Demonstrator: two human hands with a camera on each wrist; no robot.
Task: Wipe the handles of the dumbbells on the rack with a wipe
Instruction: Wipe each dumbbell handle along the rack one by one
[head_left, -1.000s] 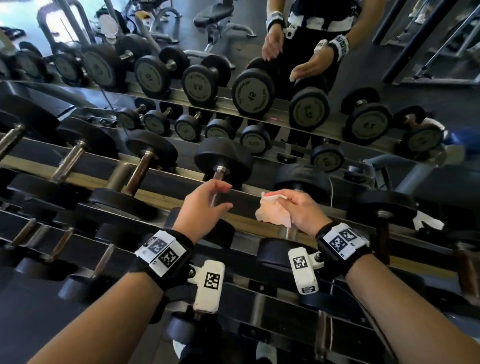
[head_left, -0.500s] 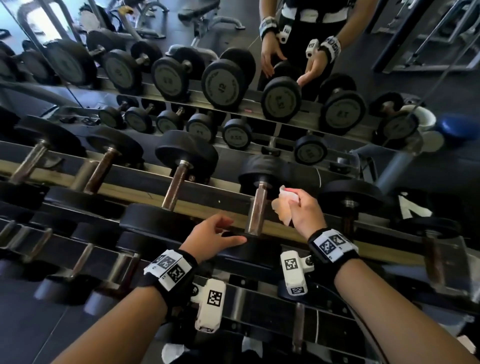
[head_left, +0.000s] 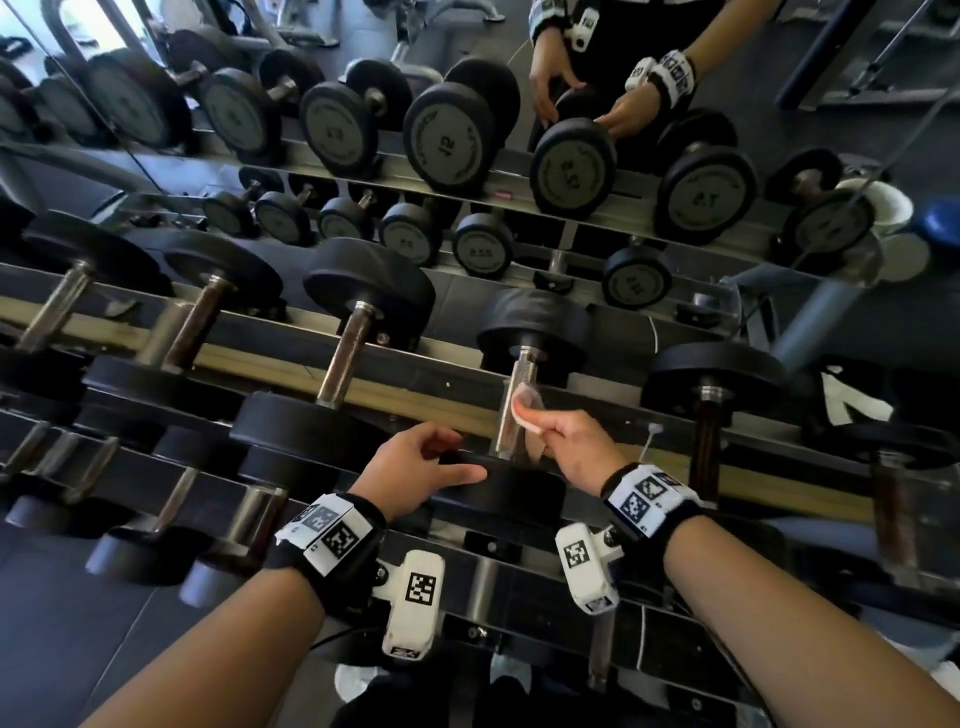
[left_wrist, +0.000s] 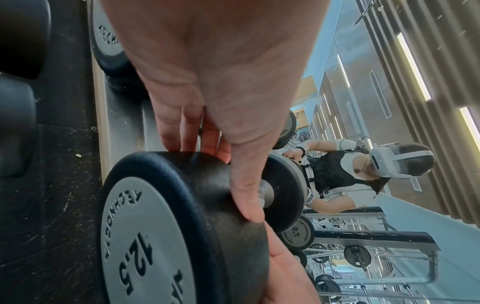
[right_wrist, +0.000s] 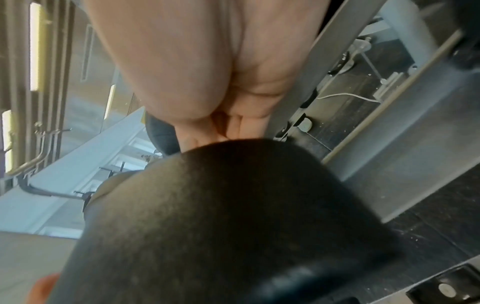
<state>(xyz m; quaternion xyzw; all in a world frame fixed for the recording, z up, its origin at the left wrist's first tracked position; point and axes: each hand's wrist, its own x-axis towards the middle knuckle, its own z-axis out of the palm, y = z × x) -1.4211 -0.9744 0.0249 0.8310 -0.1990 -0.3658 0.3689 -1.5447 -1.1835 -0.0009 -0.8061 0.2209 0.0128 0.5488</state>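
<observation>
A black dumbbell lies on the rack with its chrome handle (head_left: 521, 371) pointing away from me. My right hand (head_left: 540, 422) pinches a pale wipe (head_left: 525, 404) against the right side of that handle, low down near the front head (head_left: 511, 493). My left hand (head_left: 448, 458) grips this front head, fingers over its top and thumb along its rim. In the left wrist view the head (left_wrist: 155, 226) reads 12.5, and the left hand (left_wrist: 215, 179) spans it. In the right wrist view the right hand (right_wrist: 228, 127) shows curled fingers behind a black dumbbell head (right_wrist: 221, 216); the wipe is hidden there.
More dumbbells lie side by side on the same tier, one to the left (head_left: 345, 353) and one to the right (head_left: 707, 431). A lower tier (head_left: 249, 519) holds smaller ones. A mirror (head_left: 467, 156) behind the rack reflects the dumbbells and me.
My left hand moved right, from the neighbouring handle onto the front head of this dumbbell. My right hand brought the wipe against this dumbbell's handle, lower than half a second ago.
</observation>
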